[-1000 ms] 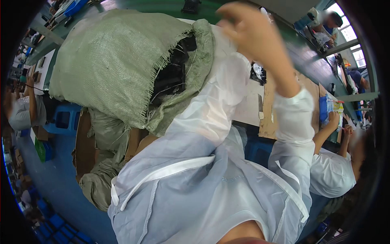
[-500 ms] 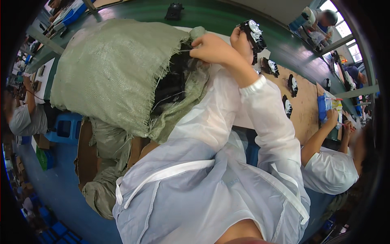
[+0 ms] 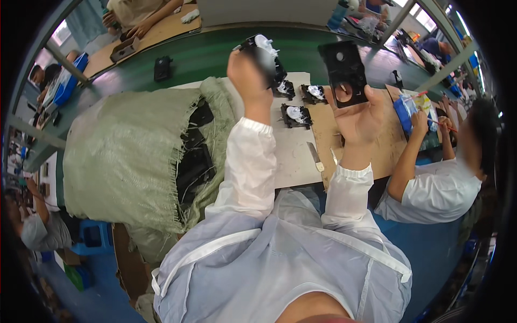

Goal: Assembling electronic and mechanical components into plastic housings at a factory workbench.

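Observation:
My left hand (image 3: 249,81) is raised over the far side of the table, gripping a black plastic mechanism with white gears (image 3: 265,51). Part of it is smeared by motion. To the right, my right hand (image 3: 358,116) holds up a flat black plastic cover (image 3: 347,70), rectangular with a small round hole and a larger opening. Its fingers pass behind the lower end of the cover. Between the hands, several similar black mechanisms with white parts (image 3: 296,114) lie on the table. Left of my left arm is an open green woven sack (image 3: 124,156) with black plastic parts (image 3: 196,161) inside.
A knife (image 3: 316,159) lies on the cardboard-covered tabletop (image 3: 293,164) before me. Beyond runs a green bench strip (image 3: 215,54) with a black part (image 3: 162,69) on it. At right a co-worker (image 3: 431,188) works beside a blue bin (image 3: 404,110); another person (image 3: 142,16) sits opposite.
My right hand has left the sack's mouth and moved right, now with the black cover in it. My left hand has shifted left with the mechanism; the arms are uncrossed. The view has turned.

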Available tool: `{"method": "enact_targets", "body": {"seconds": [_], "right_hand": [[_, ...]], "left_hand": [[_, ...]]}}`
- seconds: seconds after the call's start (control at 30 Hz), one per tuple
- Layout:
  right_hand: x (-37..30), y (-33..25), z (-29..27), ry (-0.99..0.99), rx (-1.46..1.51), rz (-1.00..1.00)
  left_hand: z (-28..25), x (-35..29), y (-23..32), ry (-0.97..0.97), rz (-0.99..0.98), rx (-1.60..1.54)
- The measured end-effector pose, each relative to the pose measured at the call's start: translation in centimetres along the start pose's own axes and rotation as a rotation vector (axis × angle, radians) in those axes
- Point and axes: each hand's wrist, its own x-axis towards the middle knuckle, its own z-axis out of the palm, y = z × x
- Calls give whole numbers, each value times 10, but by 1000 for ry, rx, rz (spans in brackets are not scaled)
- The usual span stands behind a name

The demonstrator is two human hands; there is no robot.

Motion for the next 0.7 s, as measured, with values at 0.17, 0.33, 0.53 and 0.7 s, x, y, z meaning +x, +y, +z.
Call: {"method": "enact_targets", "body": {"seconds": [0.17, 0.33, 0.53, 0.7], "right_hand": [[10, 3, -20, 18, 168, 169], [16, 19, -5, 12, 253, 222], [21, 37, 6, -86, 276, 198], [31, 54, 5, -228, -145, -96]], "left_hand": [[22, -13, 31, 6, 41, 221], [22, -13, 47, 0, 48, 338], [23, -13, 60, -15, -17, 292], [32, -18, 61, -45, -15, 519]]}}
